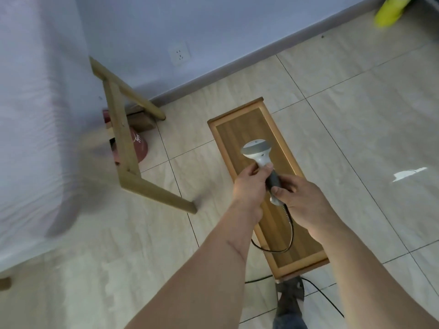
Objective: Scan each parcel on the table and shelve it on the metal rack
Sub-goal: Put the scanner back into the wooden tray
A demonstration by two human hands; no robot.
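A white and grey handheld barcode scanner [257,151] is held over a low wooden stool [240,129] on the floor. My left hand [249,184] grips the scanner's neck with thumb and fingers. My right hand [301,198] pinches the dark grey handle lower down. The scanner's black cable [288,236] loops down across the stool top and trails onto the tiles. No parcel and no metal rack show in this view.
A table draped in a white cloth [28,129] fills the left side, its wooden legs [123,148] angled out. Brown and red items [140,143] lie under it. A yellow object [390,10] sits at the top right by the wall. My foot [289,298] stands by the stool.
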